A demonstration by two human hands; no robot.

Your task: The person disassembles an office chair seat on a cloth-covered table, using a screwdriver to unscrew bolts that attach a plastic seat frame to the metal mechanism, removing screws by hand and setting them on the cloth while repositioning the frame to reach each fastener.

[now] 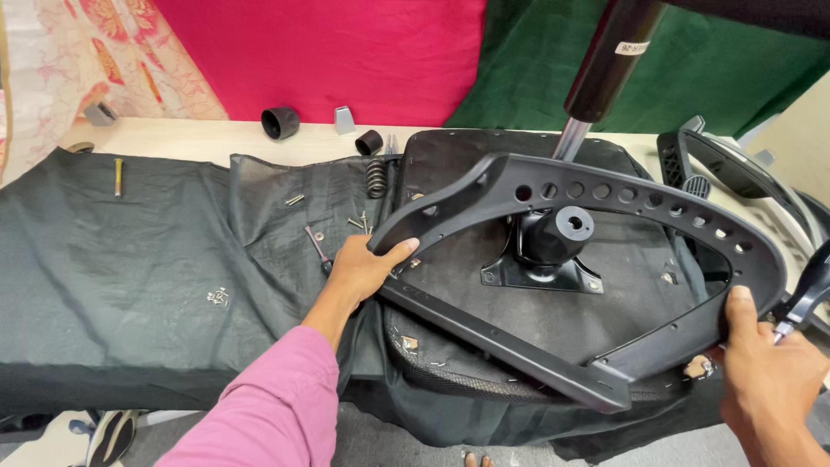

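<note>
- The left hand [363, 268], out of a pink sleeve [268, 406], is closed on the left end of a black curved plastic frame [605, 195], thumb on top of the rail and fingers wrapped under it.
- The right hand [769, 372] grips the frame's right end, thumb pressed up against its outer corner; a black lever [808, 290] with a metal tip sits just beside that hand, and whether the fingers also touch it cannot be told.
- The frame, a ring of bars with a row of round holes along its upper arc, is held tilted over an upturned chair seat [622, 259], its lower bar lying near the seat's front edge.
- Inside the ring stands the seat's black metal mounting plate [540, 272] with a short round socket, and a gas-lift cylinder [605, 60] rises behind it.
- Judged from this, the step in hand is positioning the frame against the seat's underside; the next move would call for lining up its holes with the seat's fixing points and keeping both ends level.
- Farther out, loose screws [356, 222], a coil spring [377, 177] and a screwdriver [318, 249] lie on a dark cloth [130, 268] spread over the table [190, 138].
- Two black caps [281, 123] rest near the table's back edge, and an armrest part [735, 169] lies to the right.
</note>
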